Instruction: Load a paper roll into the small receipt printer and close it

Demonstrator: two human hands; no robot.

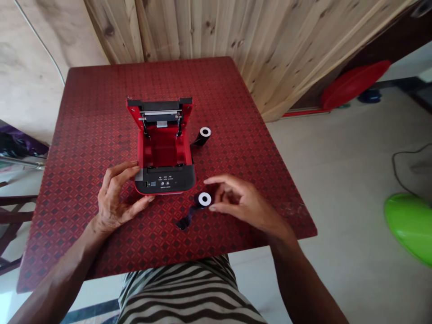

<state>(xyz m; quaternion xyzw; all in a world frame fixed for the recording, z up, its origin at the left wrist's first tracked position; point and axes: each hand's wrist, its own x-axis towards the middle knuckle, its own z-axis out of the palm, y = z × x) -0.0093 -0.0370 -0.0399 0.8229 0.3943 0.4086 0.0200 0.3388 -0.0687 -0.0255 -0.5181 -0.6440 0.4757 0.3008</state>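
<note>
A small red and black printer (165, 177) stands on the table with its lid (160, 112) raised and its red inner bay exposed. My left hand (116, 198) grips its front left corner, fingers along the side and thumb at the front edge. To the right, my right hand (241, 200) is open, thumb and forefinger apart, just beside a black roll with a white end (204, 199). I cannot tell whether the thumb touches that roll. A loose black strip (185, 222) trails from it to the front left. Another black roll (204, 133) stands behind, right of the printer.
The table (232, 153) has a dark red patterned top, and its back edge meets a wooden plank wall (209, 29). A dark wooden chair (13, 216) is at the left. On the floor to the right is a bright green object (410, 225) with a cable nearby.
</note>
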